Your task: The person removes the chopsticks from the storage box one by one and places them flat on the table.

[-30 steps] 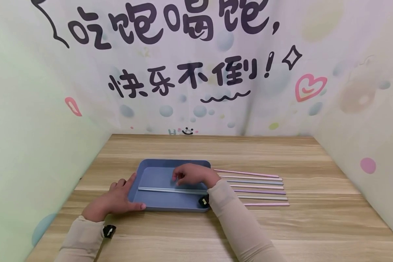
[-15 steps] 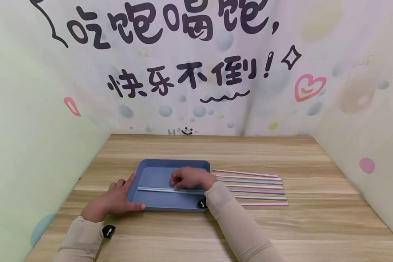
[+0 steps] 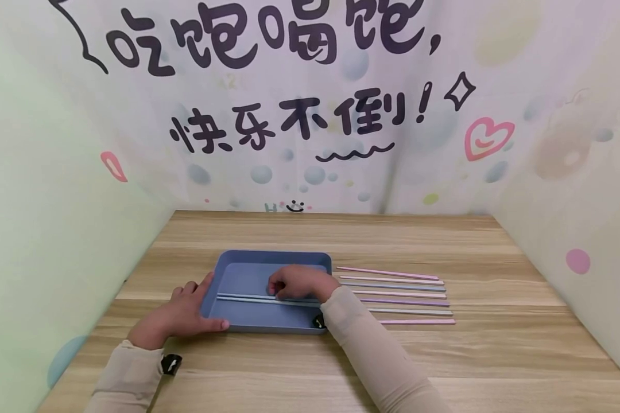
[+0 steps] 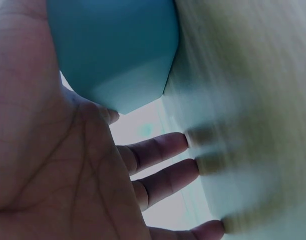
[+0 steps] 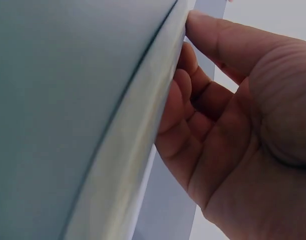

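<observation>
A blue rectangular tray [image 3: 268,328] lies on the table with two pale blue chopsticks [image 3: 240,296] inside it, side by side with a narrow gap. My left hand [image 3: 186,310] rests spread at the tray's left end, thumb on the near rim and index finger along the left wall. In the left wrist view its other fingers [image 4: 163,182] reach out straight to the tabletop. Over the tray, my right hand [image 3: 302,282] pinches a chopstick with curled fingers and thumb; in the right wrist view the thumb [image 5: 233,40] meets a pale stick [image 5: 127,165]. The chopsticks' right ends are partly hidden.
Right of the tray lie several chopsticks in a row, among them a pink one [image 3: 387,273], a blue-grey one [image 3: 408,287] and a purple one [image 3: 408,302]. Walls with printed lettering enclose the wooden table [image 3: 268,373] behind and at both sides.
My right hand has come down and slightly left onto the chopsticks in the tray. The gap between these two has widened a little. My left hand stays in place.
</observation>
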A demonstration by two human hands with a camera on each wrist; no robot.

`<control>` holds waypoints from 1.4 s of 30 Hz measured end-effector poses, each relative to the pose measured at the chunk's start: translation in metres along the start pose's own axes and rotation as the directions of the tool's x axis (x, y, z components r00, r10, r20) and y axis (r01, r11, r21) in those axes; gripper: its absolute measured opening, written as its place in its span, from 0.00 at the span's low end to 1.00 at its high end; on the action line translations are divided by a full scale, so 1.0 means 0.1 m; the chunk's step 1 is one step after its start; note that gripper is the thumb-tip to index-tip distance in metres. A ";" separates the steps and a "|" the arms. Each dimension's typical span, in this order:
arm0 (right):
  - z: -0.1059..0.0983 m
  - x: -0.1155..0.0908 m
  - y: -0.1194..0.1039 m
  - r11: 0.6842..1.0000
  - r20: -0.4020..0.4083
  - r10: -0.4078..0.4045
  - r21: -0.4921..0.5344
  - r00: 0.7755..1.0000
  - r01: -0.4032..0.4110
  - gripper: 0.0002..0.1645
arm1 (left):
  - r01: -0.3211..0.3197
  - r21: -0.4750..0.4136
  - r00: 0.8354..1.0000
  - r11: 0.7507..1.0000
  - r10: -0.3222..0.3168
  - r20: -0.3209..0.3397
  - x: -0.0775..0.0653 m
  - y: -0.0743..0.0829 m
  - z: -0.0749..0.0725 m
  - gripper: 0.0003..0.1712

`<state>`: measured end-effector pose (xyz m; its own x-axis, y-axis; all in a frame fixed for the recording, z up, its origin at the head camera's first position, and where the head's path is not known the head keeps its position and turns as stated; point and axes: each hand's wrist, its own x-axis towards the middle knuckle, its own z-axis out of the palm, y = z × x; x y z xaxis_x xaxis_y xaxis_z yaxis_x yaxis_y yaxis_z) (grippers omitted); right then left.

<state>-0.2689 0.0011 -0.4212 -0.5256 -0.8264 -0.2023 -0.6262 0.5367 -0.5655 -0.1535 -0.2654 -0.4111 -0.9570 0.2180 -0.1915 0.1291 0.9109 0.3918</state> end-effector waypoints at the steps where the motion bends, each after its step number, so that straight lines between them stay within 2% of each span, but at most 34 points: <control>1: 0.00 0.00 0.00 1.000 0.000 0.000 -0.003 1.000 0.000 0.07 | 0.002 0.000 1.000 1.000 -0.002 0.001 0.00 0.00 0.00 0.72; 19: 0.01 0.03 -0.07 0.996 -0.027 0.026 -0.085 0.999 -0.028 0.09 | -0.006 -0.006 1.000 1.000 0.006 -0.013 0.00 -0.03 0.02 0.72; 27: -0.03 0.03 -0.01 0.999 -0.028 0.013 -0.041 1.000 -0.014 0.06 | -0.008 -0.006 1.000 1.000 0.008 -0.007 0.00 -0.03 0.00 0.72; 33: -0.06 0.02 0.02 0.999 -0.022 0.000 -0.035 1.000 -0.001 0.08 | -0.006 -0.007 1.000 1.000 0.006 -0.002 0.00 -0.02 0.01 0.72; 42: -0.23 -0.05 -0.02 0.999 -0.043 -0.008 -0.045 0.999 0.006 0.06 | -0.007 -0.013 1.000 1.000 0.007 -0.002 0.00 -0.01 0.00 0.72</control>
<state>-0.2784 0.0084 -0.4004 -0.5444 -0.8228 -0.1632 -0.6547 0.5384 -0.5306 -0.1538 -0.2665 -0.4111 -0.9565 0.2239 -0.1871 0.1326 0.9048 0.4047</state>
